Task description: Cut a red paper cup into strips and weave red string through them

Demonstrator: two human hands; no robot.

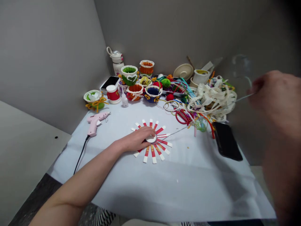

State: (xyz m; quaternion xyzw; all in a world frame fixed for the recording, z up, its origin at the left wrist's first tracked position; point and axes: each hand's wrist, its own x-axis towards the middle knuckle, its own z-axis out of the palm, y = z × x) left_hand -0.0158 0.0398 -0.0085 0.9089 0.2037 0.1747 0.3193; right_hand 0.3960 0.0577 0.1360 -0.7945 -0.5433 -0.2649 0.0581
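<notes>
A paper cup cut into red and white strips [153,154] lies spread flat like a sun on the white-covered table [188,185]. My left hand [141,138] rests on its left side, fingers bent around the round white centre [151,138]. From that centre a thin grey cord [175,132] runs up to the right. Raised at the far right, my right hand [264,91] is closed on the cord, fingertips pinched together; it is blurred, and a loose end of cord curls above it.
A pink glue gun [94,123] with a black cable lies at the left. Small decorated baskets [135,91], a glue bottle [124,99], red scissors [182,117], a heap of cream lace [211,97] and a black phone [227,141] stand or lie around the back and right.
</notes>
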